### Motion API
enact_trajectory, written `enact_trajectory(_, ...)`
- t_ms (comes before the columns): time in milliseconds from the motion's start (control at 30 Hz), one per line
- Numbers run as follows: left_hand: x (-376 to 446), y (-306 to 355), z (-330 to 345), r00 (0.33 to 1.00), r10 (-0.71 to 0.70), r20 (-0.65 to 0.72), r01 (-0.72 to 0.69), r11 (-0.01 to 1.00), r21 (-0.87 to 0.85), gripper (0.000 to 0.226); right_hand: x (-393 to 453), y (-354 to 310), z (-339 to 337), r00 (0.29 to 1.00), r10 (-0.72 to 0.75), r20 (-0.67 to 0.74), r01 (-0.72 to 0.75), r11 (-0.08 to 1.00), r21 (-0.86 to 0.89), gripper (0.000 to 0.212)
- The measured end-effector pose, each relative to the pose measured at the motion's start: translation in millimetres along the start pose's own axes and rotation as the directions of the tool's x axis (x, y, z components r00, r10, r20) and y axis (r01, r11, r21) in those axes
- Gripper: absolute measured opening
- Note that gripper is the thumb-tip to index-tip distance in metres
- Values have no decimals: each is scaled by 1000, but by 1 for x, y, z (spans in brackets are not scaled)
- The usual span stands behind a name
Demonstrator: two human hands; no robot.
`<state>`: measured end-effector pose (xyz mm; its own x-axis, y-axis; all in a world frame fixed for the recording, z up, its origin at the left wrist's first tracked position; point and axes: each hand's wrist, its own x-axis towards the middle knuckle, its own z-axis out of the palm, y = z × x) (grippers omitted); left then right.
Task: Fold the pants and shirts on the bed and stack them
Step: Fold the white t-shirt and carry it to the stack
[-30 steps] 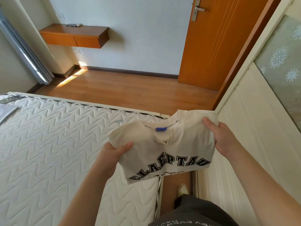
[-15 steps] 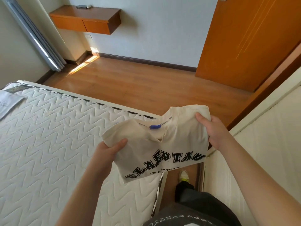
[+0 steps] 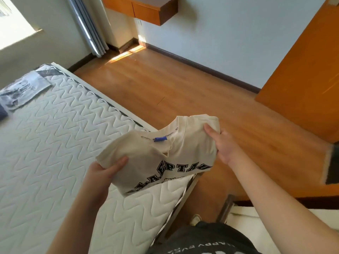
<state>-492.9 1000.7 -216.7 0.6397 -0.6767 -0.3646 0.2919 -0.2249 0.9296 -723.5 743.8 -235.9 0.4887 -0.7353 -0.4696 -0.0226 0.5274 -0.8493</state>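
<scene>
You are holding a cream shirt [image 3: 165, 154] up in the air in the middle of the frame. It is folded small, with its neck hole and a little blue tag [image 3: 160, 139] facing you. Big black letters run across its lower part.

Your left hand [image 3: 102, 171] grips the left edge of the shirt. The thumb lies on top of the cloth and the other fingers are tucked under it, so you cannot see them. Your right hand [image 3: 222, 145] grips the right edge near the top corner. Its thumb presses on the front and its fingers curl round behind the cloth.

The shirt hangs over the near corner of the bed [image 3: 45, 143], which fills the left side of the frame. The bed has a white quilted top with a wavy pattern. The shirt's lower left part is over the bed and its right part is over the wooden floor [image 3: 183, 92].

In the upper left of the frame, a grey folded garment [image 3: 23, 88] lies flat on the far corner of the bed. Just left of it, at the frame's edge, is a bit of something dark, too little to tell what.

An orange door [image 3: 308, 61] stands at the upper right. A wooden shelf [image 3: 146, 10] hangs on the wall at the top.
</scene>
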Motion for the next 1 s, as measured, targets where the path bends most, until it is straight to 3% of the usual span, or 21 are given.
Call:
enact_trajectory(233, 10, 1, -7, 992, -37, -123, 29, 997, -68, 43, 35, -13, 41, 996, 32, 82, -31, 999, -17, 24)
enact_trajectory(500, 66, -2, 5, 999, -31, 16, 32, 998, -50, 30, 47, -15, 30, 999, -30, 25, 32, 998, -55, 35)
enact_trajectory(700, 104, 6, 25, 996, -68, 52, 69, 997, -31, 49, 60, -34, 7, 996, -71, -47, 69, 996, -49, 39)
enact_trajectory(1000, 167, 24, 92, 994, -77, 74, 77, 997, -5, 49, 122, -65, -33, 993, -82, -90, 77, 995, -57, 35)
